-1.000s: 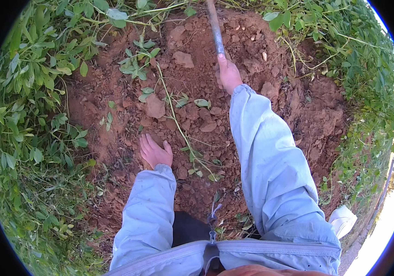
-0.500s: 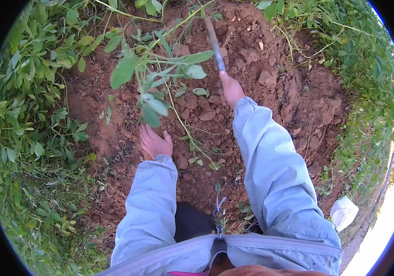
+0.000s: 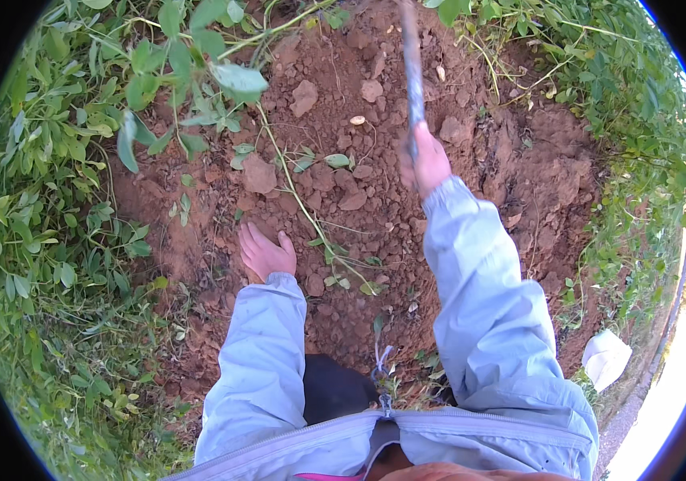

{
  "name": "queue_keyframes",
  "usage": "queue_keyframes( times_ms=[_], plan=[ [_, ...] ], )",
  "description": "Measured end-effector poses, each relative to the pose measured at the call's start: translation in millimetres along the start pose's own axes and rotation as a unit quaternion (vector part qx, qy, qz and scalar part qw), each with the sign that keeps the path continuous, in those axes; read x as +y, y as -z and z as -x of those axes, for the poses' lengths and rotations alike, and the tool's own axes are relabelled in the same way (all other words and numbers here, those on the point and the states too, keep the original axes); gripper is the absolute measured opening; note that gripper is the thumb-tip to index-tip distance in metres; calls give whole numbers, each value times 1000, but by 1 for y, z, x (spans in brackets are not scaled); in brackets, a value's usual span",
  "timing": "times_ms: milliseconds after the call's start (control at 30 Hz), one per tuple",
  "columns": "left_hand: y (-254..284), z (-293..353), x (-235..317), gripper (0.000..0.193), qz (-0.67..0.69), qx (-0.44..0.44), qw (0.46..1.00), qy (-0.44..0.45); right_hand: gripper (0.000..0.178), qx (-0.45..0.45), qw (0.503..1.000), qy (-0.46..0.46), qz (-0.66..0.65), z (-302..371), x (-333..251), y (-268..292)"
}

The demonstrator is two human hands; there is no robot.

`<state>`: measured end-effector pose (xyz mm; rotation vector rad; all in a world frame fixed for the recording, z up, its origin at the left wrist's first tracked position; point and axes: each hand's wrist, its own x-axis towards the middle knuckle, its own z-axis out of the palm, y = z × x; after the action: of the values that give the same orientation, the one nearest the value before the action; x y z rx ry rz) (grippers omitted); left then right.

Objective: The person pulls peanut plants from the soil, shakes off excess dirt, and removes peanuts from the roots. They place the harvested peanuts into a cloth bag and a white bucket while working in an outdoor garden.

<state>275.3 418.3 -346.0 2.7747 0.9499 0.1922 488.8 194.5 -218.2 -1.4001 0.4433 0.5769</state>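
Greyish stick [image 3: 413,80] (in the right grip [image 3: 428,163]) points lengthwise nearly straight ahead.

dense green foliage [image 3: 46,240] crowds the left side, while more leafy plants [image 3: 639,144] line the right; at lower right, a white object [image 3: 606,359] of unclear kind sits near a grey strip [image 3: 628,407] edging a bright area [image 3: 667,401].

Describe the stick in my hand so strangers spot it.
Find the reddish soil between green plants, then the right hand over it. The stick runs from that hand to the picture's top edge, greyer and thicker than the green stems.
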Motion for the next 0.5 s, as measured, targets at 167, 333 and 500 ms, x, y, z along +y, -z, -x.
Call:
queue_keyframes(
  times_ms=[167, 333, 500],
  plan=[
    [-2, 1, 0, 71, -4, 4, 1000, -9, 55, 13, 983, -24, 183, -43, 48, -23],
    [0, 0, 0, 70, -9, -4, 1000, 1, 51, -14, 993, -120, 19, 12, 50, 1],
    [4, -2, 4, 71, 0, -10, 1000, 6, 50, 42, 966, -158, -201, 100, 72, 79]
  ],
)
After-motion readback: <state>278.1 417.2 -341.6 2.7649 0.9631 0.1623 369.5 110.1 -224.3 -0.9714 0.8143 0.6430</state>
